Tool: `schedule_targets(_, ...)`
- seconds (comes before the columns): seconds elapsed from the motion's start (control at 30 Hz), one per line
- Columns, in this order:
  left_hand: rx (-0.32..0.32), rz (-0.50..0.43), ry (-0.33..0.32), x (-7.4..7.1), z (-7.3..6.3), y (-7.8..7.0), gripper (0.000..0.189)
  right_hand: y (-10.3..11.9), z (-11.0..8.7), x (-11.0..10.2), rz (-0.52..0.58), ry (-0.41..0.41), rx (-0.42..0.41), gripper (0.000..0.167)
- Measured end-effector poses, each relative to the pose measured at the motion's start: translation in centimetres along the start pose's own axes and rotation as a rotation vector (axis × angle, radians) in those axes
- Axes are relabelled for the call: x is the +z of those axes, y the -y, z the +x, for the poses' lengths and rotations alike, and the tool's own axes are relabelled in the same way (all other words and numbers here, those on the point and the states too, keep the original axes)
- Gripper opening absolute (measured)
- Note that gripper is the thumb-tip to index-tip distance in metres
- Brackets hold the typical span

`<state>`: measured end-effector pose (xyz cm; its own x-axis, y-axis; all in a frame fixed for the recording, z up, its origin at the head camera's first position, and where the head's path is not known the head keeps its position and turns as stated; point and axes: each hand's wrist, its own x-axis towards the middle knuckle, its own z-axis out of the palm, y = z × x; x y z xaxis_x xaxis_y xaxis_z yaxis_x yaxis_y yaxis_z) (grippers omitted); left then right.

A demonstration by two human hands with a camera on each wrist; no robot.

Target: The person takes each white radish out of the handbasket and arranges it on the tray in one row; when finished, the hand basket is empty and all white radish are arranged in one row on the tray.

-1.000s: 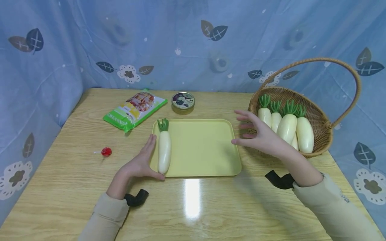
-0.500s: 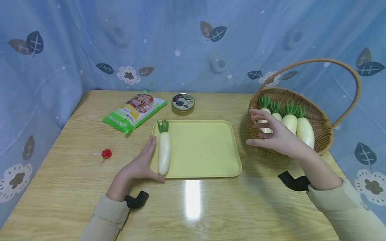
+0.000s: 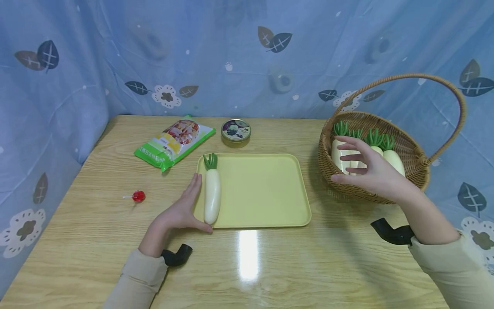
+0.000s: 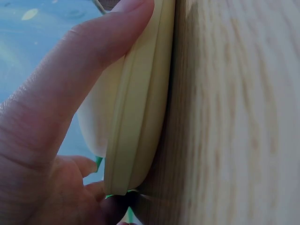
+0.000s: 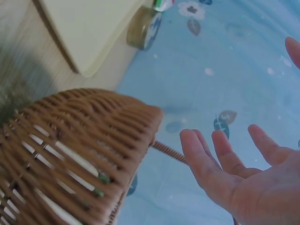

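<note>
A white radish (image 3: 212, 195) with green leaf stubs lies lengthwise along the left side of a yellow tray (image 3: 266, 189). My left hand (image 3: 179, 212) rests at the tray's near left corner, fingers along the left edge and thumb on the front edge. In the left wrist view the thumb (image 4: 79, 56) touches the tray rim (image 4: 136, 108). My right hand (image 3: 372, 171) hovers over the wicker basket (image 3: 418, 171), its fingers spread and holding nothing. Several white radishes (image 3: 393, 162) stand in the basket, partly hidden behind that hand.
A green and white food bag (image 3: 173, 143) and a round tin (image 3: 236, 130) lie behind the tray. Left of it is a red lollipop (image 3: 138, 196). The basket's tall handle (image 3: 424, 76) arches above its right side. A blue curtain (image 3: 231, 56) hangs around the table.
My right hand has moved rightward from beside the tray to over the basket. The left hand, the tray and the radish on it have stayed in place.
</note>
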<state>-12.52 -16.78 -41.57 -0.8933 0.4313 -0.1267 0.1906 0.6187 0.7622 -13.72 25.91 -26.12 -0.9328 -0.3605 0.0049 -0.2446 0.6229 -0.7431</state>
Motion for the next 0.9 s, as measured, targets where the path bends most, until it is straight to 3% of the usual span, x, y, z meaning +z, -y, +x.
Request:
schedule_targets(0.4,-0.002,0.012,-0.001,-0.1,0.0,0.0,0.143,-2.4,-0.7,-1.0,0.000,-0.033,-0.024,0.082)
schedule_targets(0.9,-0.017,0.013,0.003,-0.1,0.1,0.0,0.144,-4.3,-1.5,-2.2,-0.029,-0.057,0.051,0.076)
